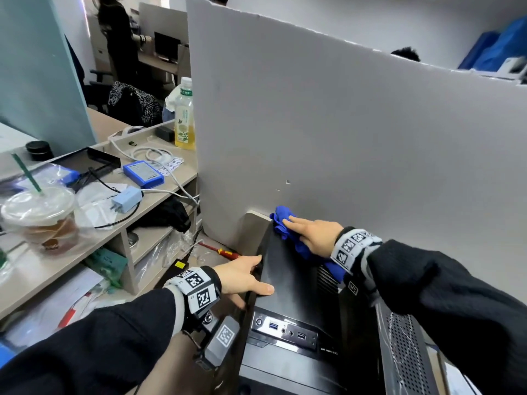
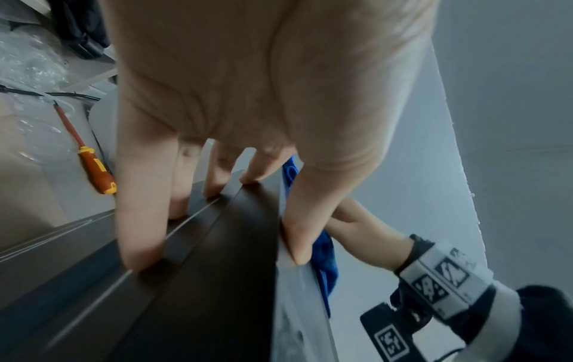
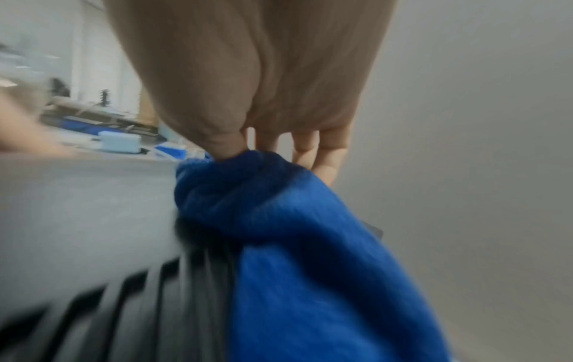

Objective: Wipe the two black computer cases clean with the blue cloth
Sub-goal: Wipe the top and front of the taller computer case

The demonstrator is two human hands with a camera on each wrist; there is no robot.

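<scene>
A black computer case [image 1: 288, 269] stands upright at the lower centre, its port panel facing me. My left hand [image 1: 251, 276] grips the case's left top edge, thumb on top and fingers down the side panel [image 2: 201, 281]. My right hand [image 1: 310, 235] lies flat on the blue cloth [image 1: 281, 216] at the far end of the top, near the partition. In the right wrist view the cloth [image 3: 310, 245] bunches under the palm, and the straight fingers [image 3: 328, 156] reach past it over the vent slots. A second black case [image 1: 405, 354] with a mesh panel stands to the right.
A grey partition [image 1: 342, 138] rises close behind the cases. On the left a beige shelf desk [image 1: 119, 223] holds an iced drink cup [image 1: 40, 215], a bottle [image 1: 184, 115], a blue box [image 1: 142, 173] and cables. A red and yellow screwdriver [image 1: 225, 252] lies beside the case.
</scene>
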